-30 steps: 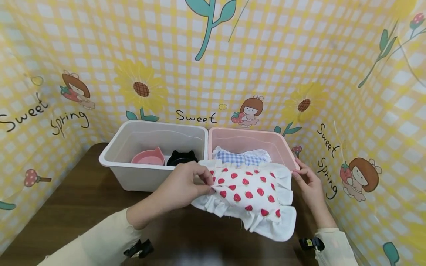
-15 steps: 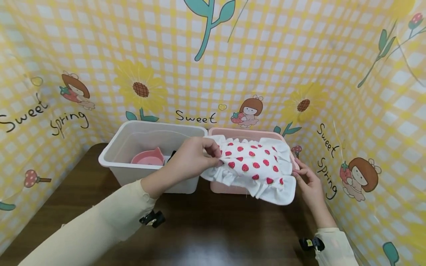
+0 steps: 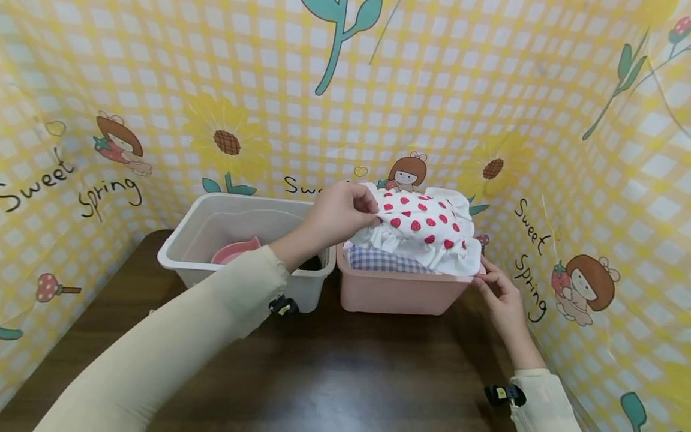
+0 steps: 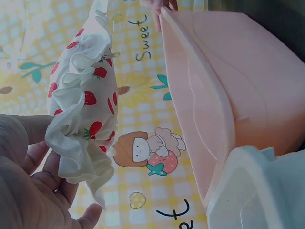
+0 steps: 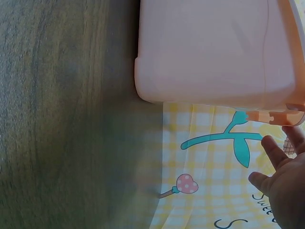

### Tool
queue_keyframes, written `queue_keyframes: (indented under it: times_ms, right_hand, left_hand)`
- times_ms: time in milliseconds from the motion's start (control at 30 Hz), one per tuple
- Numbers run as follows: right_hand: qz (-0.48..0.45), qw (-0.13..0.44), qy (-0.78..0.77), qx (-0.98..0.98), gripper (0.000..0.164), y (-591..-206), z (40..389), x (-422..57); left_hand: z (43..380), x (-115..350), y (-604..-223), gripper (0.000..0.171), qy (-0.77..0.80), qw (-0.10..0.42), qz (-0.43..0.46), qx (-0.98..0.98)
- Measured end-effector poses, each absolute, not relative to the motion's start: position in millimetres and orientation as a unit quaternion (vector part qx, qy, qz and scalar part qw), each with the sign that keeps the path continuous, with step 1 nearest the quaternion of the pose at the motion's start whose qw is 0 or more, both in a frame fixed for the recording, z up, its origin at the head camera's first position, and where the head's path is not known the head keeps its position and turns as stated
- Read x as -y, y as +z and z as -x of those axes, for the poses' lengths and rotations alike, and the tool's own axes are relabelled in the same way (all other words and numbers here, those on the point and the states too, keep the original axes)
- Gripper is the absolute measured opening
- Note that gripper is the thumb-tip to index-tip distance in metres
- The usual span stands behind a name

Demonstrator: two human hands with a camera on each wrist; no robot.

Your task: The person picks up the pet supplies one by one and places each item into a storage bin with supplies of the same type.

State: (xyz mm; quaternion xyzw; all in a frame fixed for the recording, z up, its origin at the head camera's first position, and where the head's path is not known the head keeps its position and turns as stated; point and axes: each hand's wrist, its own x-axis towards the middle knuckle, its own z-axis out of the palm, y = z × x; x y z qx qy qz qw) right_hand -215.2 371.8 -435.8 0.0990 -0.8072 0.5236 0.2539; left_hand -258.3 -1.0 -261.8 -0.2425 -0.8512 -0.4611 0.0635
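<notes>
In the head view my left hand (image 3: 345, 213) pinches the left edge of a small white cushion (image 3: 421, 219) with red strawberries and a ruffled border. It holds the cushion up over the pink bin (image 3: 405, 294). The left wrist view shows the thumb and fingers of that hand (image 4: 28, 176) on the ruffle of the strawberry cushion (image 4: 88, 95). A blue checked cushion (image 3: 385, 261) lies inside the bin, partly covered from view. My right hand (image 3: 502, 294) touches the bin's right front corner; in the right wrist view its fingers (image 5: 274, 152) look fairly straight.
A pale grey bin (image 3: 200, 264) stands left of the pink one. Inside it are a pink dish (image 3: 234, 250) with an ear-like point and a dark thing (image 3: 313, 263) mostly behind my left arm. A dark wood table (image 3: 335, 372) lies beneath; yellow checked cloth (image 3: 432, 90) hangs behind and beside.
My left hand has carried the strawberry cushion up and away from me, from in front of the pink bin to above it. My right hand has stayed at the bin's corner.
</notes>
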Motion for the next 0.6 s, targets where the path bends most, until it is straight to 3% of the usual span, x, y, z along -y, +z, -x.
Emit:
queue_keyframes:
  times_ms: [300, 600]
  right_hand:
    - [-0.093, 0.257, 0.523, 0.807, 0.01, -427, 211, -364]
    - [-0.095, 0.262, 0.52, 0.807, 0.009, -430, 212, -366]
  left_hand:
    - [290, -15, -273, 0.011, -0.466, 0.083, 0.24, 0.847]
    - [317, -25, -306, 0.008, -0.567, 0.048, 0.226, 0.791]
